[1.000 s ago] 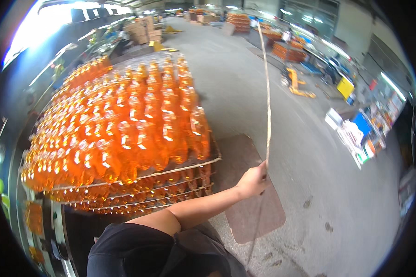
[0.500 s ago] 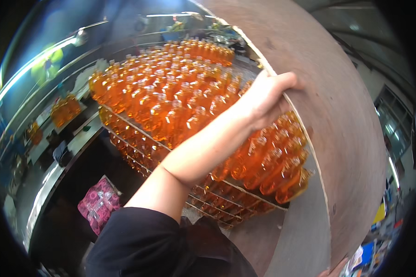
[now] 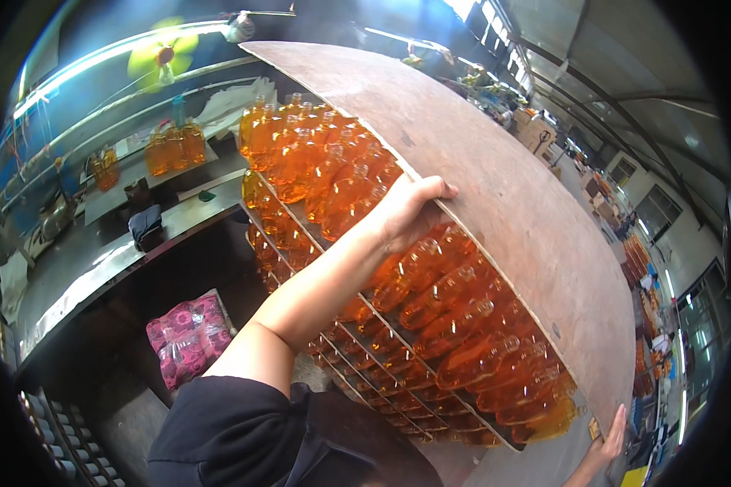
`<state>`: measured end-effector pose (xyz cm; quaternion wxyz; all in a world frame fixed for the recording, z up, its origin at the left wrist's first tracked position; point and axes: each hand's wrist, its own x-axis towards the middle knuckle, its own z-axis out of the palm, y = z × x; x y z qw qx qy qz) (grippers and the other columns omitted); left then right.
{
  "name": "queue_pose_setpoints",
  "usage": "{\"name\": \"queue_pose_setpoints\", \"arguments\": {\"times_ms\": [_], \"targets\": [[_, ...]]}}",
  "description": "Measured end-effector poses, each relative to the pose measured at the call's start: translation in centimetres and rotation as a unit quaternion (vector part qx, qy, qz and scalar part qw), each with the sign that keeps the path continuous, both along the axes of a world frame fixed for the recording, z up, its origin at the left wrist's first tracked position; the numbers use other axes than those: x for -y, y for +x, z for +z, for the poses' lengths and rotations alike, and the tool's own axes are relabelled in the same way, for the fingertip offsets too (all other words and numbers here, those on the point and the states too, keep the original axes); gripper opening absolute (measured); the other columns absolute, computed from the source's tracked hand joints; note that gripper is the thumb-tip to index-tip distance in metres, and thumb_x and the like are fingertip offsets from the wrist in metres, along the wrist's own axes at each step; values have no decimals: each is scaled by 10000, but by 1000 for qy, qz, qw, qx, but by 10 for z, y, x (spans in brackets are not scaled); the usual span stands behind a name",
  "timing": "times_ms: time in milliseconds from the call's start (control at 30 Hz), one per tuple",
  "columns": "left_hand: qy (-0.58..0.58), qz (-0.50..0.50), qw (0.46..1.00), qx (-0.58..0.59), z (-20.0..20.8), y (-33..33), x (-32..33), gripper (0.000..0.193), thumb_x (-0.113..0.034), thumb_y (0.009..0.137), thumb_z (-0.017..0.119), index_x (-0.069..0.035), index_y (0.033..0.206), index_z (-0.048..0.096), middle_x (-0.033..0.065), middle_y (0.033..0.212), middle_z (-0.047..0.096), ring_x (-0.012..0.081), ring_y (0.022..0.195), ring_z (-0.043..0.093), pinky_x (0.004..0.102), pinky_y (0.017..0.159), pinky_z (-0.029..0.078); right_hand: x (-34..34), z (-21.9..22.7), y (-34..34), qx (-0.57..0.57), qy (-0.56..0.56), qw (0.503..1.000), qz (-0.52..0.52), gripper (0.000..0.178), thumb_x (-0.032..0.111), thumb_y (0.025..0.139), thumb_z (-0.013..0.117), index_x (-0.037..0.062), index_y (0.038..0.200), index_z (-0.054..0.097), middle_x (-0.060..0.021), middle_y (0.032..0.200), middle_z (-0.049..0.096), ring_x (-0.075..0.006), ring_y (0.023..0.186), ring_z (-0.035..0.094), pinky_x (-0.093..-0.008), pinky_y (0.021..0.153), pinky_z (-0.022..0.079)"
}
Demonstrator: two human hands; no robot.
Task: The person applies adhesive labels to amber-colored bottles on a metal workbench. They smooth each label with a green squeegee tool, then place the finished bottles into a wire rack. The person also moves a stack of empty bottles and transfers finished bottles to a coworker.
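A large, thin brownish board (image 3: 495, 170) lies tilted over stacked layers of clear bottles filled with amber liquid (image 3: 479, 357). My left hand (image 3: 414, 213) is closed on the board's near edge, its thumb on top and its fingers underneath, partly hidden. At the board's lower right corner, my right hand (image 3: 611, 442) grips the edge with its fingers along the side. The bottle necks of the top layer show below the board's edge. Thin boards separate the lower layers.
A pink patterned cushion (image 3: 191, 337) sits at lower left, below a metal workbench (image 3: 97, 276). More amber bottles (image 3: 175, 148) stand on a shelf behind the bench, under a yellow-green fan (image 3: 164, 55). Rows of grey cylinders (image 3: 65, 442) are at the lower left corner.
The board has come down from a steep tilt to lie over the bottles, covering much of the top layer. My left hand has moved with it, and my right hand now shows more fully.
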<state>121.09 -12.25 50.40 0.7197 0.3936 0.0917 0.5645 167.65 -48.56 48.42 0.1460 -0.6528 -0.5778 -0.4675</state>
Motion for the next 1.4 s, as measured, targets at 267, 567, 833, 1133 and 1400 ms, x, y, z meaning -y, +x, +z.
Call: {"name": "queue_pose_setpoints", "arguments": {"times_ms": [267,567,833,1133,1400], "targets": [[-48,-2,998,27,-35,-14,-14,116,-86,790,658,-29,878,607,70,892,614,190,870,603,415,857,507,-29,-26,6,-11,-23,999,25,501,-100,788,510,0,1274,579,-170,1234,625,-344,1145,598,-404,978,467],[-62,-33,997,31,-68,0,-26,58,-45,778,648,-16,822,624,72,827,619,186,800,615,376,832,513,-44,-23,8,35,-8,997,64,376,-66,796,482,49,1113,648,-184,1008,684,-312,936,679,-432,857,531],[-4,-180,939,-294,-50,-41,-18,478,-435,930,591,40,957,638,163,840,691,172,707,684,231,585,570,-44,19,-18,-149,-213,958,-117,579,58,759,586,84,1335,542,-140,1382,515,-305,1308,464,-486,1145,207],[93,-445,794,-404,-101,-76,41,491,-416,978,511,46,1092,632,163,904,710,222,777,715,290,645,581,-6,35,-102,-189,-47,968,160,490,431,987,455,-11,1130,612,-191,1143,608,-301,1023,598,-461,957,434],[-228,-324,882,-254,-267,-116,97,446,-352,1042,372,-24,1301,530,140,978,699,188,836,690,294,762,564,-213,-105,-329,-446,-354,696,438,220,179,910,608,-13,902,715,-97,723,688,-237,673,645,-329,688,515]]}}
